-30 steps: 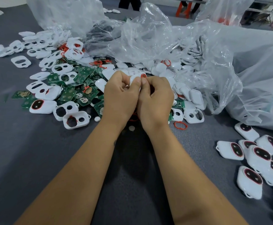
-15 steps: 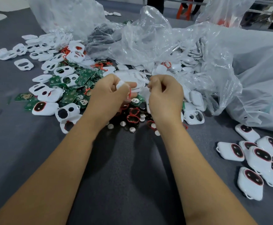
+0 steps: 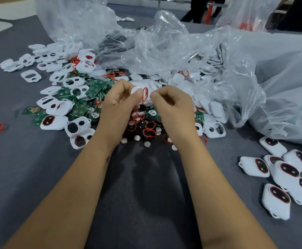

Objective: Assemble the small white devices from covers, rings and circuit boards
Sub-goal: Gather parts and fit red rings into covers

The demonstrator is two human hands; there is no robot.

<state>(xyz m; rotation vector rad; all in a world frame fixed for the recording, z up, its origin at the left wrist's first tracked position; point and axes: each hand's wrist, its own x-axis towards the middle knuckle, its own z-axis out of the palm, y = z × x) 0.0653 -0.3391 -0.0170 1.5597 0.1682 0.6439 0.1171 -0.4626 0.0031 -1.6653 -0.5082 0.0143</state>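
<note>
Both hands are raised a little above the table [image 3: 30, 177], over the middle of the parts pile, so the piece in work sits clear of the loose parts and straight in the line of sight. The left hand [image 3: 118, 100] pinches a white cover [image 3: 137, 90] between thumb and curled fingers, turned so that its red ring [image 3: 144, 94] faces the right hand [image 3: 171, 101]. The right hand has its fingers curled with the fingertips bunched at the ring's edge; whether it pinches the ring or only presses it I cannot tell. My reading is that the ring is being seated into the cover's opening, with one hand steadying and the other working the rim.

The cover is small, glossy white with rounded corners, and the ring is a thin red oval loop standing upright against it.

Supplies lie within easy reach: empty covers [image 3: 78, 90] and green circuit boards [image 3: 80, 110] spread to the left, loose red rings [image 3: 149, 132] and small white discs [image 3: 147, 143] just below the hands. Finished devices [image 3: 254, 167], white with dark red-rimmed windows, are grouped apart at the right, near crumpled clear plastic bags [image 3: 164, 45]
</note>
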